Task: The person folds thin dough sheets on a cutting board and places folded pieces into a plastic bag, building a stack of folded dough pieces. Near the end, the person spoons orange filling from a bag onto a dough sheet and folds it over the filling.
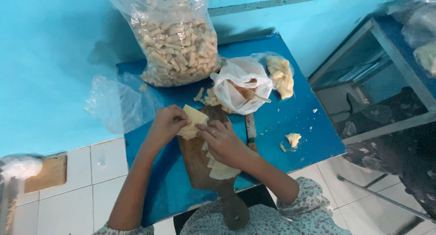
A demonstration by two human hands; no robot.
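My left hand (pixel 165 124) and my right hand (pixel 222 142) together pinch a pale yellow dough wrapper (pixel 194 118), folded over a wooden cutting board (pixel 200 164) on a small blue table (pixel 281 121). More flat wrappers (pixel 220 169) lie on the board under my right wrist. A ring sits on a finger of my right hand. A white plastic bag of filling (pixel 240 87) stands open just beyond the board, with a stick resting in it.
A large clear bag of finished rolls (pixel 175 42) stands at the table's back. A small clear bag of dough pieces (pixel 280 75) lies back right. A knife (pixel 250 128) lies beside the board. Dough scraps (pixel 293 138) sit at right. An empty clear bag (pixel 116 103) hangs left.
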